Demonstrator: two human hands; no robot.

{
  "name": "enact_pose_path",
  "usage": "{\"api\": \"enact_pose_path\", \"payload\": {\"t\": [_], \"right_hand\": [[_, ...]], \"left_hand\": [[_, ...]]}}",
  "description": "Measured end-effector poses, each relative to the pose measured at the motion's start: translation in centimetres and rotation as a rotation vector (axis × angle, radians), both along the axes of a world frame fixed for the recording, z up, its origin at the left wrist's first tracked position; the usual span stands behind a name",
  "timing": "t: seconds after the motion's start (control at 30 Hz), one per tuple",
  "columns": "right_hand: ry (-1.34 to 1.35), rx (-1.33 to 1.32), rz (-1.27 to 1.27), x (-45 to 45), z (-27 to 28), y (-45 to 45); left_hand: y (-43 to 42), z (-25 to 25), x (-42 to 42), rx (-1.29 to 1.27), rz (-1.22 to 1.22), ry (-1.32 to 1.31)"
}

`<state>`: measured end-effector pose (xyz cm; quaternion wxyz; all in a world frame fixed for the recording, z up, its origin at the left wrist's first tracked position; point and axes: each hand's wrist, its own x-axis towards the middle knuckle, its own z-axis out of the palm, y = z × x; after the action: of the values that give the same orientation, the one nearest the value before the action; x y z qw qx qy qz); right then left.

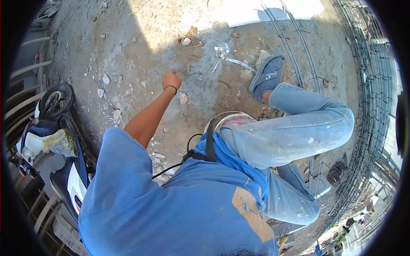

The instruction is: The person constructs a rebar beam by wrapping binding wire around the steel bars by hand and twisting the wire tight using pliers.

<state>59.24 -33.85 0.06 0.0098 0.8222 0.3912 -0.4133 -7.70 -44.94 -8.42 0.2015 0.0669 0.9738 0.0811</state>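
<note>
My left hand (172,80) is held out over the dirt ground, closed in a fist with a dark band at the wrist. What it holds, if anything, is hidden under the curled fingers. Small stones lie around it, among them a pale stone (183,98) just below the hand. My right hand is out of sight. Beneath my bent leg in paint-spotted jeans shows the rim of a round bucket (235,120). A black strap (210,141) and a dark cord hang at my waist.
A motorcycle (70,183) stands at the left. Long steel bars (294,47) lie past my grey shoe (269,76), and tied rebar cages (367,106) line the right side. Plastic scraps (222,50) and rubble litter the ground. A wire coil (337,173) lies at lower right.
</note>
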Motion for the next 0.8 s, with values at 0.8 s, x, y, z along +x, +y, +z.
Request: {"api": "enact_pose_path", "payload": {"t": [0.8], "right_hand": [[0.087, -0.033, -0.141, -0.6, -3.9, -4.9]], "left_hand": [[-10.2, -11.9, 2.3, 0.502, 0.956, -0.696]]}}
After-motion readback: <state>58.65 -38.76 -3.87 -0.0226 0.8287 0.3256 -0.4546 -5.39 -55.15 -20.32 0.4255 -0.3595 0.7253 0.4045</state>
